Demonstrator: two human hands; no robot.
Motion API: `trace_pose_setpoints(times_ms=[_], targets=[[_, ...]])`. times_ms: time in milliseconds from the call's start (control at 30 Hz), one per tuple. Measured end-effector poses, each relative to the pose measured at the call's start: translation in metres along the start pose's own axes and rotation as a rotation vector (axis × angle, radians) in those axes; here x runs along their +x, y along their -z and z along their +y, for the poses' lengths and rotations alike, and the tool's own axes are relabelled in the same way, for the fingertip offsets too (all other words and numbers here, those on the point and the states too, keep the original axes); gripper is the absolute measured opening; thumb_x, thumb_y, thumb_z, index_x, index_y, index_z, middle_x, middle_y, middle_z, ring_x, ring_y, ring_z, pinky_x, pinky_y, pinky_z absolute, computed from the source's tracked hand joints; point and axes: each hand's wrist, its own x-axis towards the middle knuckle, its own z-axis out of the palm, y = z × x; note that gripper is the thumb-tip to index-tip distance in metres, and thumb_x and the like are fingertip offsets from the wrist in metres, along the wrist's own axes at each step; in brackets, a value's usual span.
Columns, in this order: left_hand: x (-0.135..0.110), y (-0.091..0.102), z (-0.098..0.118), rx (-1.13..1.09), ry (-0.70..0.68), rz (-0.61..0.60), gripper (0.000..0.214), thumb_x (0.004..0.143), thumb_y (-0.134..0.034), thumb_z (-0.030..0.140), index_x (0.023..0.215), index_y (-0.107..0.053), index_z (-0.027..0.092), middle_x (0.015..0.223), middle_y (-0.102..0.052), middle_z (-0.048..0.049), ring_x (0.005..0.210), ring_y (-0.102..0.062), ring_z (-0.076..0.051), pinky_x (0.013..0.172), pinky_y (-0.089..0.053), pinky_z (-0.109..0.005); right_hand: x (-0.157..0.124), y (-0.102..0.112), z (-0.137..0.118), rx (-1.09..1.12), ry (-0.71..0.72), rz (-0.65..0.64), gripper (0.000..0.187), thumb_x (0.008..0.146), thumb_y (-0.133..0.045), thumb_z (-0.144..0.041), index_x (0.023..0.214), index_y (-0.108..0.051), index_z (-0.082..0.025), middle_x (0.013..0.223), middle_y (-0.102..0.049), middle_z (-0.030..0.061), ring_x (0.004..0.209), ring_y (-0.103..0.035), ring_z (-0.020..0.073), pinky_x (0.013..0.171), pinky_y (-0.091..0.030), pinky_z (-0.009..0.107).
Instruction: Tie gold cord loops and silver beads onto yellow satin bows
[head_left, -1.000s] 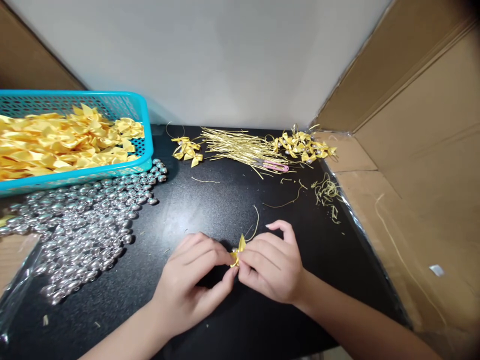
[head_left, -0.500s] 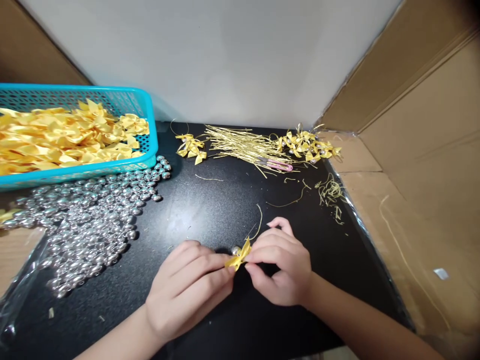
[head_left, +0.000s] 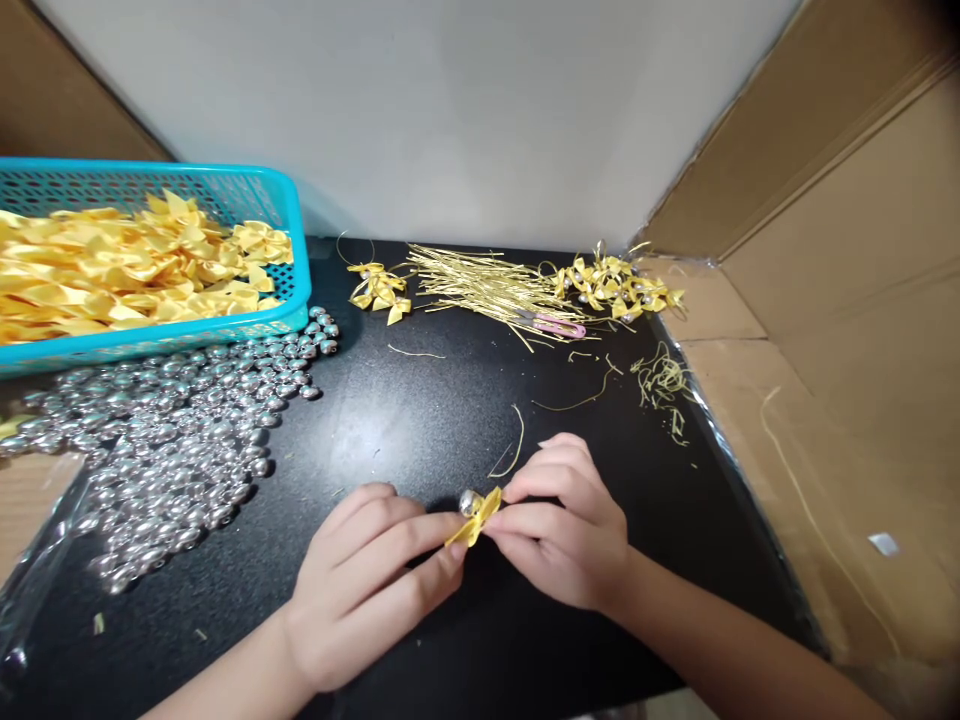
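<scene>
Pinching yellow bow (head_left: 478, 522) from both sides | location: between left hand (head_left: 375, 580) and right hand (head_left: 570, 528)

Near: left hand (head_left: 379, 585), one; right hand (head_left: 566, 525), one; yellow bow (head_left: 480, 518) between them, one. Left: basket (head_left: 298, 250), one; loose silver beads (head_left: 187, 430), too many to count. Far: bow clusters (head_left: 615, 285), two; gold strand pile (head_left: 476, 285), one; pink-handled tool (head_left: 560, 326), one. Right: white scrap (head_left: 883, 544), one.

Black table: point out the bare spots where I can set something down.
The table is mostly bare between beads, wires and left hand, save a stray thread and flecks; also right of the right hand, below the scraps, and below both hands. Crowded: the back, with wires, bows and pink snips; the left, with beads and basket.
</scene>
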Motion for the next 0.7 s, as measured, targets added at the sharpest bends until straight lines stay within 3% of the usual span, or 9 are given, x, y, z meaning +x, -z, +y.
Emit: trace_pose_setpoints(times_ms=[167,267,467,700], targets=[[0.004,-0.006,0.001,-0.040,0.037,0.066,0.016,0.080,-0.067,0.004,0.084,-0.061,0.019,0.074,-0.076,-0.0019,0.060,-0.065,-0.015,0.058,-0.052,-0.029,-0.002,0.000,-0.001,-0.048,0.022,-0.052,0.011,0.088,-0.064,-0.015,0.084,-0.065,-0.025,0.078,-0.073,-0.0036,0.075,-0.063,0.0141,0.089,-0.044,0.038],[0.008,-0.010,0.003,-0.210,0.187,0.108,0.016,0.078,-0.066,0.004,0.084,-0.061,0.018,0.073,-0.072,-0.0015,0.061,-0.064,-0.014,0.059,-0.052,-0.028,-0.002,-0.003,-0.001,-0.023,-0.009,-0.092,0.010,0.091,-0.061,-0.016,0.084,-0.063,-0.023,0.082,-0.075,-0.0033,0.080,-0.065,0.0142,0.093,-0.041,0.038],[0.009,-0.014,0.003,-0.644,0.727,-0.120,0.013,0.087,-0.057,0.016,0.075,-0.058,0.020,0.064,-0.061,0.0033,0.059,-0.059,-0.012,0.055,-0.049,-0.022,-0.002,-0.006,-0.001,0.069,-0.122,-0.114,0.014,0.094,-0.058,-0.016,0.082,-0.058,-0.022,0.081,-0.075,-0.0026,0.077,-0.068,0.0132,0.090,-0.040,0.038],[0.009,-0.016,0.002,-0.788,0.868,-0.236,0.015,0.088,-0.058,0.026,0.075,-0.060,0.018,0.065,-0.056,0.0027,0.062,-0.052,-0.012,0.058,-0.043,-0.022,-0.003,-0.009,-0.003,0.173,-0.214,-0.084,0.016,0.088,-0.061,-0.009,0.078,-0.060,-0.021,0.077,-0.075,-0.0013,0.069,-0.070,0.0128,0.085,-0.046,0.036]])
